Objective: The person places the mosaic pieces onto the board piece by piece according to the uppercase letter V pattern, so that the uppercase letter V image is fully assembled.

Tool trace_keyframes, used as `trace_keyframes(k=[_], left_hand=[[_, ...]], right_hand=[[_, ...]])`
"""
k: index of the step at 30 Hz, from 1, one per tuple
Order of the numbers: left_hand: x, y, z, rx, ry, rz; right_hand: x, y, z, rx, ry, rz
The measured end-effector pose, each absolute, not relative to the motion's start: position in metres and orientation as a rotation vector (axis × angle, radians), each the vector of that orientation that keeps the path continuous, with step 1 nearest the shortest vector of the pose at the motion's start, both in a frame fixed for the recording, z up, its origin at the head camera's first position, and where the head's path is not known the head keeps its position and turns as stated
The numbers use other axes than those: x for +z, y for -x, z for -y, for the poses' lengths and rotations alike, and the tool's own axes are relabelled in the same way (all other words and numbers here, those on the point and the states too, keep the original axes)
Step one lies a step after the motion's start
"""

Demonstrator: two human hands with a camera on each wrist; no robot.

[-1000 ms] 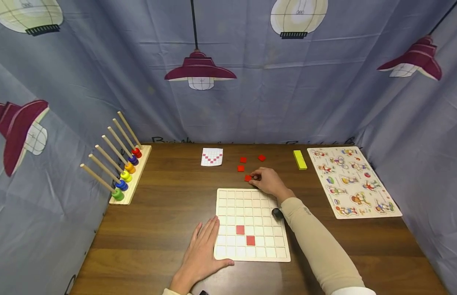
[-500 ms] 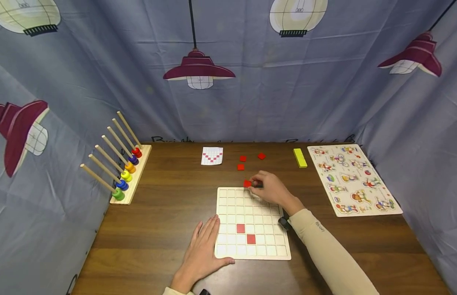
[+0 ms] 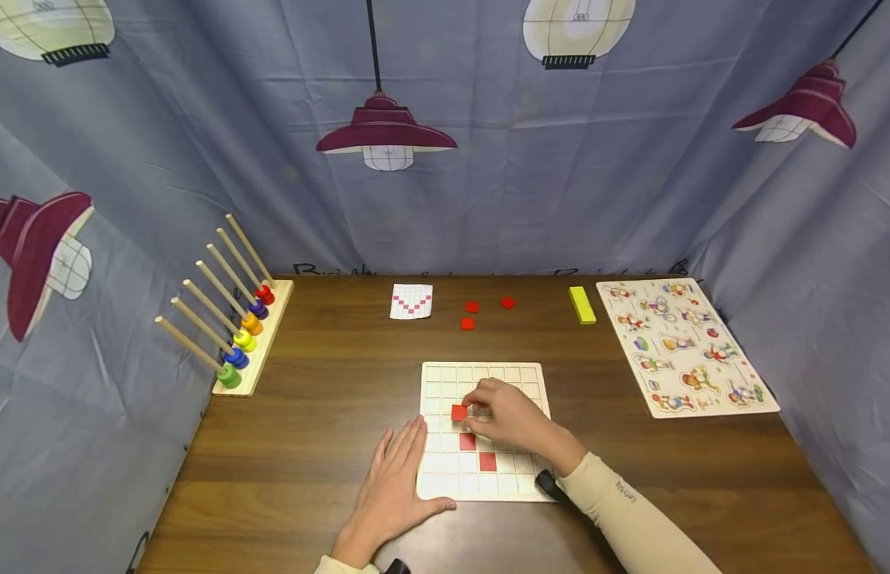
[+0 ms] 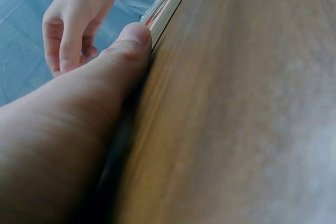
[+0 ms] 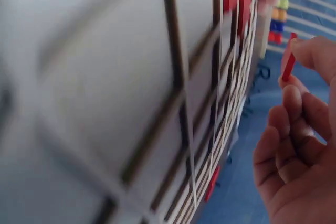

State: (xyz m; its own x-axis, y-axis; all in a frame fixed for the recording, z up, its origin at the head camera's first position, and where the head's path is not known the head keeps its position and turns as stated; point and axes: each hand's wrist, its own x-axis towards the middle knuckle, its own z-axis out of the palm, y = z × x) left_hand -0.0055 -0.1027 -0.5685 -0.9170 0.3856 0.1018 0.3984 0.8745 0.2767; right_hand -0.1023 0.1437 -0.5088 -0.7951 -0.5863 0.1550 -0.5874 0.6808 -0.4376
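Note:
A pale grid board lies on the table with two red squares set diagonally in its cells. My right hand pinches a red square tile between thumb and fingertips, held over the board's left part. In the right wrist view that tile appears edge-on, raised off the grid, with the other fingers curled below it. My left hand lies flat at the board's left edge, fingers straight, its thumb against the near edge.
Behind the board lie several loose red tiles. A pattern card with a red V stands to their left. A peg stand with coloured rings, a yellow block and a picture puzzle board occupy the sides.
My right hand has lifted a red tile from behind the board and brought it toward me, over the left part of the grid. The left hand stays in place.

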Motion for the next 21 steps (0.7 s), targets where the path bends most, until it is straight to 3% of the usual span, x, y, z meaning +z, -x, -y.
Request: trace_keyframes(k=[21], left_hand=[[-0.567,0.004,0.102,-0.475,0.630,2.967]], right_hand=[[-0.522,0.095,-0.119,0.539,-0.969,2.982]])
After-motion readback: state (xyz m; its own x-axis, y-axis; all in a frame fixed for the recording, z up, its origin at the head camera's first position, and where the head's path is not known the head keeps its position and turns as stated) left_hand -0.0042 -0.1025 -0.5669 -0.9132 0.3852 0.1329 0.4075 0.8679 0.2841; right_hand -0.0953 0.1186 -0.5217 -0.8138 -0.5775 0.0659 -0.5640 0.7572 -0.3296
